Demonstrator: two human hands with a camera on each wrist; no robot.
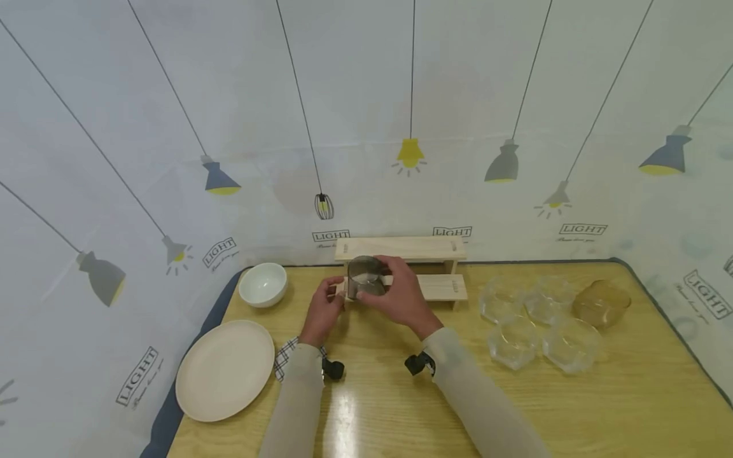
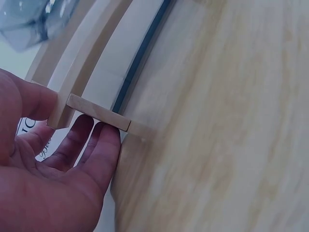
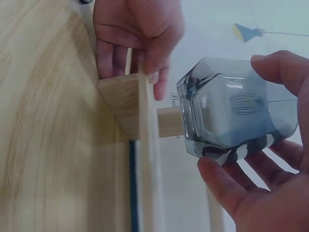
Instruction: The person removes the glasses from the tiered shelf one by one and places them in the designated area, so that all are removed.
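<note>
A smoky grey angular glass (image 1: 363,272) is in my right hand (image 1: 405,299), over the left part of the lower step of a two-step wooden shelf (image 1: 442,287). In the right wrist view my thumb and fingers grip the sides of the glass (image 3: 231,104), its thick base toward the lower board (image 3: 147,169). My left hand (image 1: 322,315) holds the left end of that step. From the left wrist, the thumb lies on the board while the fingertips (image 2: 107,137) press against the end support (image 2: 99,110).
Clear angular glasses (image 1: 512,343) and an amber glass bowl (image 1: 601,303) stand on the right. At the left are a white bowl (image 1: 263,285), a large pale plate (image 1: 225,371) and a checked cloth (image 1: 284,357) partly under my left forearm. A printed wall covering (image 1: 366,127) rises behind the shelf.
</note>
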